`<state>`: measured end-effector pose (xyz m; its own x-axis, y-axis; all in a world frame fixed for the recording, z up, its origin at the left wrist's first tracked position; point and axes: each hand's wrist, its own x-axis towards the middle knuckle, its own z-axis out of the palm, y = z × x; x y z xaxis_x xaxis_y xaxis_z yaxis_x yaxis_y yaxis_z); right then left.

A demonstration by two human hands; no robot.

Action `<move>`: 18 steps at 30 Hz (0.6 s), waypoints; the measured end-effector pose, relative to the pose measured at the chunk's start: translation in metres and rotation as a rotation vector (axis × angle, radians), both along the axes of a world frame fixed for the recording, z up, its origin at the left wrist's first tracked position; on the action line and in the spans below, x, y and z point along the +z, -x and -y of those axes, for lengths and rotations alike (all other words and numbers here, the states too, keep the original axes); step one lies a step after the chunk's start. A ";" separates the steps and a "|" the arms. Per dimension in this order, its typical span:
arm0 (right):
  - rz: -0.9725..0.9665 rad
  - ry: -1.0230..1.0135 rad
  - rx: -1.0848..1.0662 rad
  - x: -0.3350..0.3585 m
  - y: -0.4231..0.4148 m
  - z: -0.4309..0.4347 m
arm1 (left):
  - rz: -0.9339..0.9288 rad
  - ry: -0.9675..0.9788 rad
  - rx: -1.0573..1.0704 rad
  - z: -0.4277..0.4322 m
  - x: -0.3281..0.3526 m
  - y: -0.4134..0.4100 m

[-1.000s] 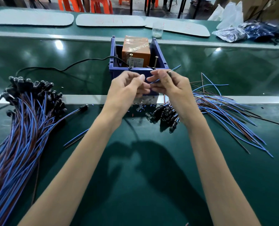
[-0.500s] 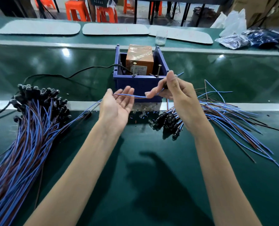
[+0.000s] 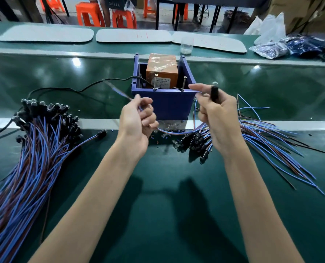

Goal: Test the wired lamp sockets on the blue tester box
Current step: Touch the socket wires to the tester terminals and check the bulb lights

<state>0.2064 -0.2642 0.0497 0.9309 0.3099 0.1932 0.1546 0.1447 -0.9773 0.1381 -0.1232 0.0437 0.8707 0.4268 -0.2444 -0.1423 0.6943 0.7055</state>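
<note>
Head camera has you mid-test on one lamp socket (image 3: 214, 94), held just right of the blue tester box (image 3: 167, 106). Your right grip (image 3: 218, 120) is curled round its black body. Your left grip (image 3: 137, 122) pinches its leads (image 3: 170, 132), which sag between your hands in front of the box. The socket stands nearly upright, long axis vertical, bulb end up. The free lead tips (image 3: 118, 90) point up and left, away from the box. Next, I judge, you must swing those tips onto the two screw posts (image 3: 155, 81) at the box's front rim, one to each.
</note>
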 end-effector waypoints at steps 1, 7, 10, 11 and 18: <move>-0.069 -0.049 -0.064 0.000 0.000 0.000 | -0.016 -0.089 -0.083 0.003 0.001 0.000; -0.331 -0.270 -0.024 0.003 -0.008 0.006 | -0.102 -0.534 -0.334 0.016 -0.001 0.001; -0.291 -0.089 0.082 0.001 -0.006 0.003 | -0.104 -0.687 -0.364 0.021 -0.003 0.002; -0.268 -0.038 0.097 0.000 -0.004 0.000 | -0.114 -0.719 -0.369 0.022 -0.004 0.002; -0.178 0.116 0.058 -0.002 0.006 -0.009 | -0.126 -0.881 -0.449 0.023 -0.011 0.004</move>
